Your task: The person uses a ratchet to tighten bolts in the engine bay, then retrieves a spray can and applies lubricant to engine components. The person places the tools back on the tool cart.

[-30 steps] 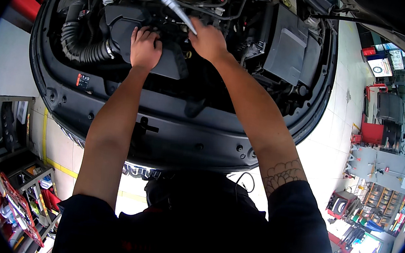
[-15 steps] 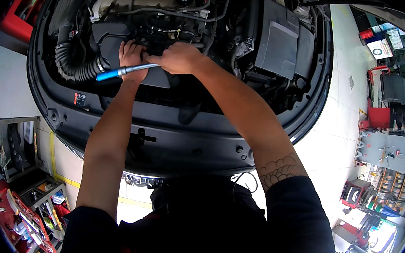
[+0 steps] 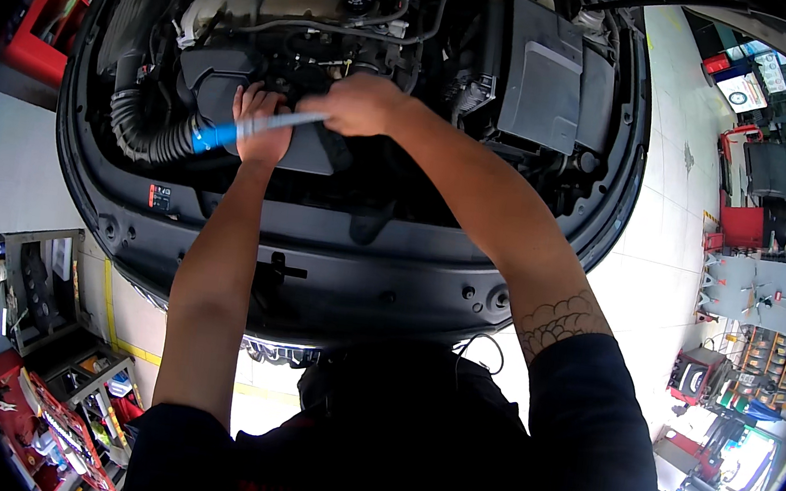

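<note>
My right hand (image 3: 365, 107) is closed around one end of a long wrench (image 3: 218, 135) with a silver shaft and a blue handle. The shaft is smeared by motion, and its working end is hidden by that hand. It slants down to the left, across my left hand (image 3: 264, 124). That hand lies with fingers stretched out on a black plastic cover (image 3: 224, 66) at the front of the engine (image 3: 313, 13). Whatever is under its palm cannot be seen. A ribbed black air hose (image 3: 139, 134) curves close to the wrench's blue end.
The black front panel (image 3: 362, 261) of the car lies between me and the engine. To the right of the engine sits a grey box cover (image 3: 542, 83). A red cabinet (image 3: 62, 4) stands at far left, a tool cart (image 3: 71, 432) at lower left, and workshop shelves (image 3: 762, 370) at right.
My right hand and the wrench have shifted slightly right, and the shaft has become blurred. The left hand stays at the black cover. The whole view has shifted a little.
</note>
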A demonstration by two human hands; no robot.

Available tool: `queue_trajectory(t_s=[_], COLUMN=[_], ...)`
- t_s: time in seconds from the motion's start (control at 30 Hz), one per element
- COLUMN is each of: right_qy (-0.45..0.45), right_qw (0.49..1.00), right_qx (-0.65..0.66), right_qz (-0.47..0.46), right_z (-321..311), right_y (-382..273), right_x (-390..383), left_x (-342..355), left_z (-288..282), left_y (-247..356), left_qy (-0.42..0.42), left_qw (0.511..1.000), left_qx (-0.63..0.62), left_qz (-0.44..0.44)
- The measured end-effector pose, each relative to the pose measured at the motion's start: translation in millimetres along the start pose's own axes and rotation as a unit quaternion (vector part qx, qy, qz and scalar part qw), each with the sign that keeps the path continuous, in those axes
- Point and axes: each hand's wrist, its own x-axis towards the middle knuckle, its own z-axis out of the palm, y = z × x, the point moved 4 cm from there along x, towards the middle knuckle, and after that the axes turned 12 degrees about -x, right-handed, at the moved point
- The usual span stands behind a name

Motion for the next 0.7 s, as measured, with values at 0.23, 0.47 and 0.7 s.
queue_trajectory(t_s=[0.23,0.47,0.7], right_qy=[0.270,0.292,0.070], right_qw=[0.886,0.862,0.994], right_qx=[0.163,0.228,0.009], right_qz=[0.340,0.346,0.084], right_z=[22.9,19.6,10.3], right_y=[6.8,43.8,1.9], right_x=[-5.6,1.7,10.2], left_x=[1.4,1.3,-2.3], left_z=[-4.2,-4.0,-1.8], left_y=[10.7,13.2,3.8], left_qy=[0.000,0.000,-0.011], left_qw=[1.000,1.000,1.000], left_qx=[-0.006,-0.012,-0.002], left_qz=[0.009,0.010,-0.013])
